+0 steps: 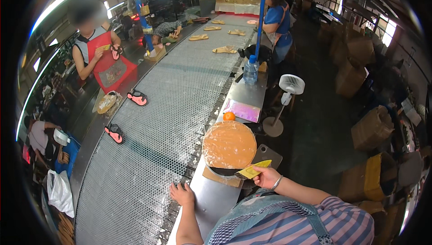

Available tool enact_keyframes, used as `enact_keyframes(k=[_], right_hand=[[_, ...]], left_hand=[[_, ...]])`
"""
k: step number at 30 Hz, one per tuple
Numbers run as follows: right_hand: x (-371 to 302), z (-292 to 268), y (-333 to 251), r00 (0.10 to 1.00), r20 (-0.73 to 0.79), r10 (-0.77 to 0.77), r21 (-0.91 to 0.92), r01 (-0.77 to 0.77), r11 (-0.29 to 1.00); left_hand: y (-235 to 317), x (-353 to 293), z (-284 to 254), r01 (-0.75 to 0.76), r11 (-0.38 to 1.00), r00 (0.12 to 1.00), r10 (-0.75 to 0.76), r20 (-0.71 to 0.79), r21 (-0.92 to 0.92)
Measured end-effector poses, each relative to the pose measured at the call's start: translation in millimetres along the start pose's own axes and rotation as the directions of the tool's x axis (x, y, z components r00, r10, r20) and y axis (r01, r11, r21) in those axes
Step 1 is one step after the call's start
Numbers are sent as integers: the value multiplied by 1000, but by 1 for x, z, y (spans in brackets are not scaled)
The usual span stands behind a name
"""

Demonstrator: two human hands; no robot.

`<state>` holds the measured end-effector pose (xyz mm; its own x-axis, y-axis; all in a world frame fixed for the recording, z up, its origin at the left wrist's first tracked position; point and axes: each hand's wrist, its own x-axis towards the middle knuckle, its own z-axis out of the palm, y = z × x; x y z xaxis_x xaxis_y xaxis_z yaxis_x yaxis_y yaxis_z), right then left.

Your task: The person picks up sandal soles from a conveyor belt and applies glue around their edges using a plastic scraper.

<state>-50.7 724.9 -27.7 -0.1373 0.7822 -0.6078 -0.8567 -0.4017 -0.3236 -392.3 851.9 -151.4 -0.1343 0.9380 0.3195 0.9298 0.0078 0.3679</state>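
Observation:
My left hand (182, 194) lies at the near edge of the mesh conveyor (148, 164), fingers spread and holding nothing. My right hand (267, 177) grips a flat yellow scraper (254, 169) with a darker front edge. That edge is over the near right rim of a round pan (229, 144), whose orange-tan top looks covered in clear, wrinkled film. A strip of black shows along the pan's near side. Part of a grey phone-like slab (268, 155) shows beside the pan, behind the scraper.
Pink-and-black sandals (114, 133) and tan sandals (224, 49) lie on the conveyor. Along the metal ledge are an orange (229, 116), a shiny pink sheet (242, 110) and a water bottle (251, 69). A fan (291, 84) stands right. Across, a co-worker (96, 51) holds a sandal.

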Motion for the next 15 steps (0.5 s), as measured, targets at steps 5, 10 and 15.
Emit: enact_keyframes(k=[5, 10, 15], right_hand=[[-3, 3, -3, 1000, -20, -17, 8, 17, 1000], [-4, 6, -5, 1000, -22, -18, 12, 18, 1000], [-4, 4, -6, 999, -36, -13, -4, 13, 1000]], left_hand=[[4, 2, 0, -18, 1000, 999, 18, 31, 25], [2, 3, 0, -46, 998, 999, 45, 13, 41], [7, 4, -5, -25, 999, 999, 24, 37, 46]])
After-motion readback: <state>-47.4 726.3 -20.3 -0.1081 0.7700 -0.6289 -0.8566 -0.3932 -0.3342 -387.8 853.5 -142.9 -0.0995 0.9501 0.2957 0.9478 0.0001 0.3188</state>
